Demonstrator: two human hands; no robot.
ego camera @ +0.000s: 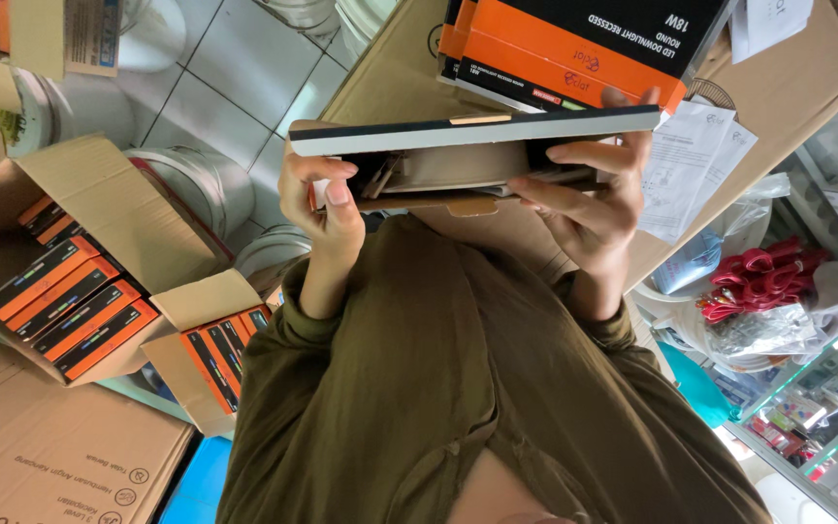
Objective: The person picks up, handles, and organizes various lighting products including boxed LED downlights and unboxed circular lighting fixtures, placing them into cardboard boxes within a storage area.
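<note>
2 hands hold 1 flat black-and-orange cardboard box (467, 160) at 12 o'clock, end flap open: left hand (327, 209) curled around its 9 o'clock end, right hand (589, 204) clasping the other. Its brown insert shows, not yet out. Packed orange boxes in an open carton (70, 291) sit at 9 o'clock.

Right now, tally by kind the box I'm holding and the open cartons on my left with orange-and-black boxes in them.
Flat open box, in left hand and right hand: 1
Open cartons of orange-and-black boxes: 2
Total: 3
</note>
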